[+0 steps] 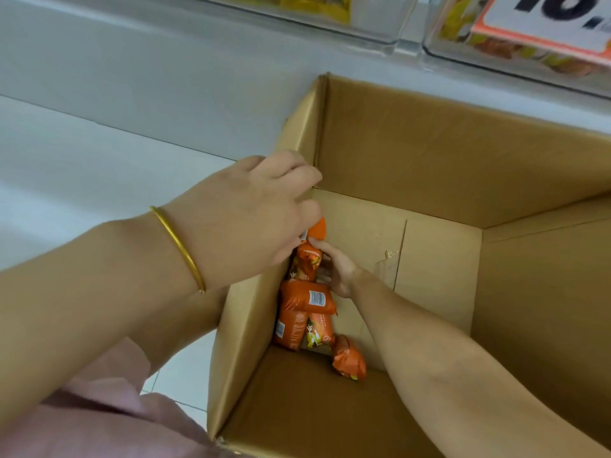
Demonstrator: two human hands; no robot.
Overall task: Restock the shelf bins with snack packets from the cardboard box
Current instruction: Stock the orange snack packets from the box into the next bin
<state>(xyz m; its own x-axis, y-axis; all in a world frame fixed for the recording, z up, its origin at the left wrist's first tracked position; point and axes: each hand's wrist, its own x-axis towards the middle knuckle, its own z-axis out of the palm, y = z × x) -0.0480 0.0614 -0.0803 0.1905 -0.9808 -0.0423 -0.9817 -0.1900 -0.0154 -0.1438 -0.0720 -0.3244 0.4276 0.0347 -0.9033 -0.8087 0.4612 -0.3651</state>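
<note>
An open cardboard box [463, 166] stands on the floor below the shelf. Several orange snack packets [305, 309] lie against its left inner wall, and one more orange packet [348, 358] sits apart on the box bottom. My left hand [251, 209], with a gold bangle on the wrist, reaches over the box's left wall and its fingers close on the top of an orange packet [317, 228]. Deep inside the box, my right hand [335, 269] grips another orange packet [309, 256] from the right side.
Two clear plastic shelf bins [373, 31] [515, 57] holding yellow and orange packets hang at the top; an orange-edged price card [545, 21] fronts the right bin. White shelf base and pale tiled floor [82, 166] lie left. Pink clothing [109, 418] fills the lower left.
</note>
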